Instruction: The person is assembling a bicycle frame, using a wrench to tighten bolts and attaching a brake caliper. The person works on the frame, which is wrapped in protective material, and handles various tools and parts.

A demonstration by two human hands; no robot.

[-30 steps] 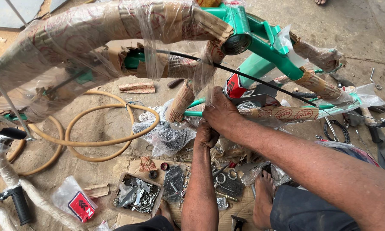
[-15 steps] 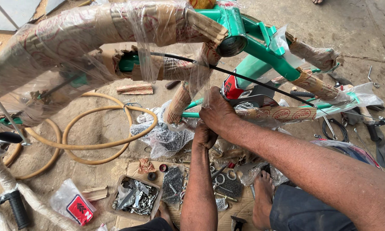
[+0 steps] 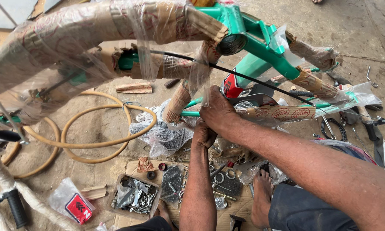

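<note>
Both arms are reaching forward under the green bicycle frame (image 3: 261, 47), whose tubes are lying wrapped in brown paper and clear plastic; the right hand (image 3: 220, 112) is curling closed over a wrapped lower tube (image 3: 278, 114), knuckles up; the left hand (image 3: 204, 134) is sitting just beneath it, its grip hidden. Below, a small tray (image 3: 134, 197) is holding loose metal parts on cardboard; a tan rubber hose (image 3: 98, 128) is looping over the dirt.
</note>
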